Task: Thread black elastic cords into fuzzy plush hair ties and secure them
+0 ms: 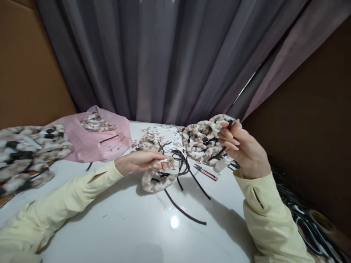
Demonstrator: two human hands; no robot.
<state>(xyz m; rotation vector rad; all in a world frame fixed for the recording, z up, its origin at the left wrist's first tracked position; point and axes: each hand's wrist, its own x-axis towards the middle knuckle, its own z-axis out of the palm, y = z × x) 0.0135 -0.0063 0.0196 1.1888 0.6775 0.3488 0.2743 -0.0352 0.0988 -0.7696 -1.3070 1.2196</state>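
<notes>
My left hand (pixel 142 160) is closed on a fluffy brown-and-white spotted fur loop (pixel 155 185), which hangs just above the table. A small whitish piece (pixel 172 168) shows by its fingertips; I cannot make out what it is. Raised at the right, my right hand (pixel 245 148) pinches a dark cord (pixel 221 152) between thumb and fingers. Some pale fluff shows at those fingertips, and whether it is held too is unclear. Below and between the hands lie a tangle of black cords (pixel 181 160) and a pair of pink-handled thread snips (pixel 206 172).
A pile of spotted fur loops (pixel 196 140) lies at the back right, with small metal rings (pixel 164 128) beside it. To the left are a pink plastic bag (pixel 82 146) and more fur pieces (pixel 24 160). A grey curtain (pixel 153 62) hangs behind the white table (pixel 123 226).
</notes>
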